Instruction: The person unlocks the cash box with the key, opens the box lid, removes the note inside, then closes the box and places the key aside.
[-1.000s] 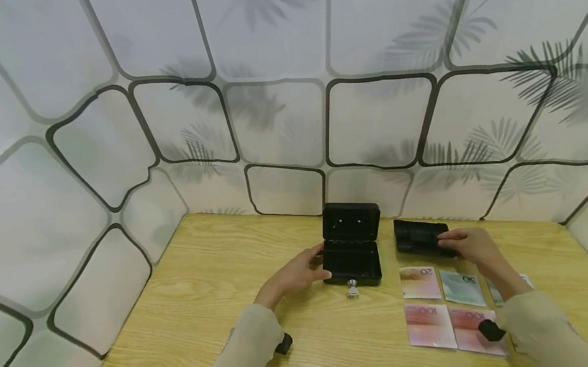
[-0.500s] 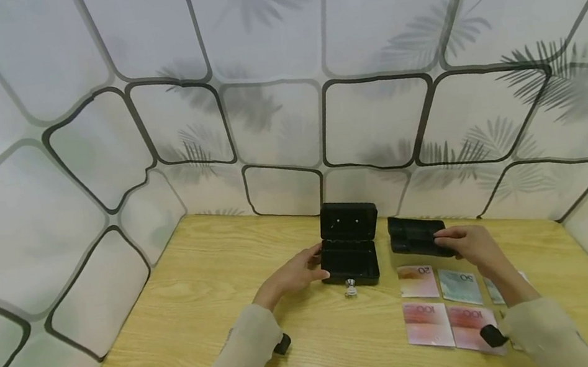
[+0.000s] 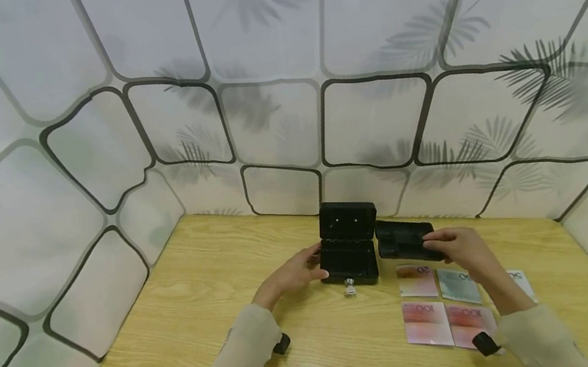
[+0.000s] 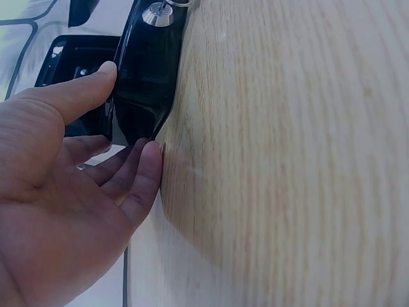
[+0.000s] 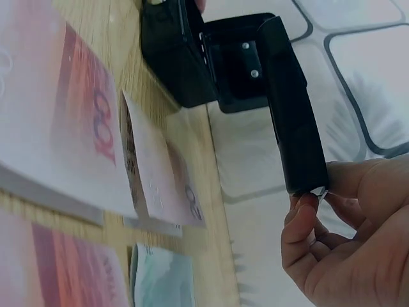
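Observation:
A small black cash box (image 3: pixel 349 266) stands on the table with its lid (image 3: pixel 347 221) raised. My left hand (image 3: pixel 296 271) holds the box at its left side, the thumb at the rim near the front corner and the fingers low against the side in the left wrist view. Keys hang at the lock (image 3: pixel 350 285) on the front. My right hand (image 3: pixel 463 247) pinches the right end of a black compartment tray (image 3: pixel 405 240), thumb and fingertips on its edge. The tray is held up just right of the box; in the right wrist view the tray (image 5: pixel 294 115) stands in front of the lid.
Banknotes lie in two rows right of the box: a 20 note (image 3: pixel 417 281), a green 50 note (image 3: pixel 459 286) and another note (image 3: pixel 521 284) behind; 100 notes (image 3: pixel 427 323) in front. A patterned curtain (image 3: pixel 274 123) rises along the table's back edge (image 3: pixel 242 214).
My right hand has lifted the tray off the table and carried it left, close to the box. My left hand has stayed at the box.

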`<act>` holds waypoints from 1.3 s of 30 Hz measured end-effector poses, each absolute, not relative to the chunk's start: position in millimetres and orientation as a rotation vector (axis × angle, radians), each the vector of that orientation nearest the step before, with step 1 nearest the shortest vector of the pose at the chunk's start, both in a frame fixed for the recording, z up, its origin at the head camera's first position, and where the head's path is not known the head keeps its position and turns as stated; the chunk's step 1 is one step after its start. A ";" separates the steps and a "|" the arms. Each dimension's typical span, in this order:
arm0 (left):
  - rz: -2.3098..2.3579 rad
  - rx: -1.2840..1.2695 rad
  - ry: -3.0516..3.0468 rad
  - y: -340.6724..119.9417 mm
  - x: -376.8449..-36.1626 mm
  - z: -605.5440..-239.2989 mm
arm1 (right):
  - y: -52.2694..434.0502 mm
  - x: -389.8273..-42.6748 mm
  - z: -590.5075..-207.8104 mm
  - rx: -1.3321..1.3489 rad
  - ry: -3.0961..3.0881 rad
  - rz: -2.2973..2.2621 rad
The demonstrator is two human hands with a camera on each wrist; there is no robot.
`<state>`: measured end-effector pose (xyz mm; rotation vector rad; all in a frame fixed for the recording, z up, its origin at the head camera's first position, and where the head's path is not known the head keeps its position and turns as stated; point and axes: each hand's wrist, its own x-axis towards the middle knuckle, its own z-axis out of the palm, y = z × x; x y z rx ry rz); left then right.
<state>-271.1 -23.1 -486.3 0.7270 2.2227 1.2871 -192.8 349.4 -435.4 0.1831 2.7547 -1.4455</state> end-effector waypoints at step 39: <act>1.338 0.704 2.199 -21.3 -268.8 -484.7 | 245.6 -207.1 -459.5 0.231 2.704 -1.598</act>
